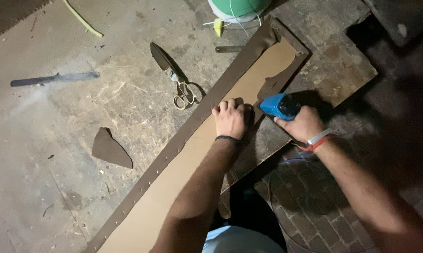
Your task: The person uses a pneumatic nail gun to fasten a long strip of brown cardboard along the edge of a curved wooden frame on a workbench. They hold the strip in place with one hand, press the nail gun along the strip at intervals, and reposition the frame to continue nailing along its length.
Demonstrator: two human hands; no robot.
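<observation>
A long tan board [174,187] lies diagonally on the worn workbench [56,154], with brown fabric [230,79] folded over its left edge and held by a row of staples. My left hand [231,118] presses down with curled fingers on the fabric near the board's middle. My right hand [305,123] grips a blue staple gun [279,106], whose nose points at the fabric right next to my left hand.
Large scissors [174,75] lie open-handled on the bench left of the board. A brown fabric scrap [110,149] sits further left. A metal ruler [54,78], a yellow-green cord [82,19] and a green-white container [237,9] lie at the back. Brick floor shows lower right.
</observation>
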